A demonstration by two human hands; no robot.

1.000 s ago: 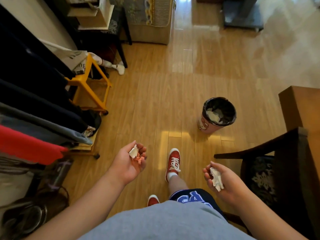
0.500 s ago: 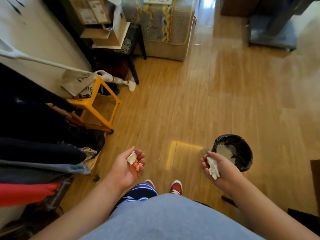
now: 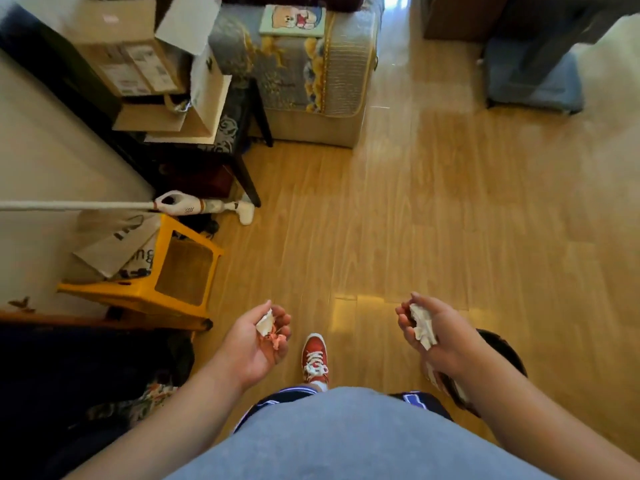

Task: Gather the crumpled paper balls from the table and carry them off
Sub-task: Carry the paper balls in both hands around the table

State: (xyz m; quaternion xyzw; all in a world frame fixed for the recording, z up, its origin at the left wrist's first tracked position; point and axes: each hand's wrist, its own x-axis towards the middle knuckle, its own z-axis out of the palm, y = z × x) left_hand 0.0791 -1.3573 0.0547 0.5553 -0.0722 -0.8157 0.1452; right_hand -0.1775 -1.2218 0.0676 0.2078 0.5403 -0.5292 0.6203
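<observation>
From the head camera, the person stands on a wooden floor [image 3: 433,209] and looks down at both hands. The carrying step is under way, and the dropping step looks close.

The left hand [image 3: 256,341] is palm up, with the arm bent out from the body. Its fingers [image 3: 284,322] curl loosely around a white paper ball [image 3: 265,323], which sits in the cup of the hand. A small pink scrap [image 3: 277,339] lies just below the ball, touching the fingers.

The right hand [image 3: 440,337] is turned on its side, thumb up. Its fingers [image 3: 403,318] are closed on a second white crumpled paper [image 3: 422,327], which pokes out past the fingertips.

A dark bin [image 3: 509,355] sits under the right wrist, mostly hidden by the arm.

I think the next move is to bring each hand over the bin's mouth, then open the fingers so the paper falls in. The left hand is well apart from the bin and must cross over.
</observation>
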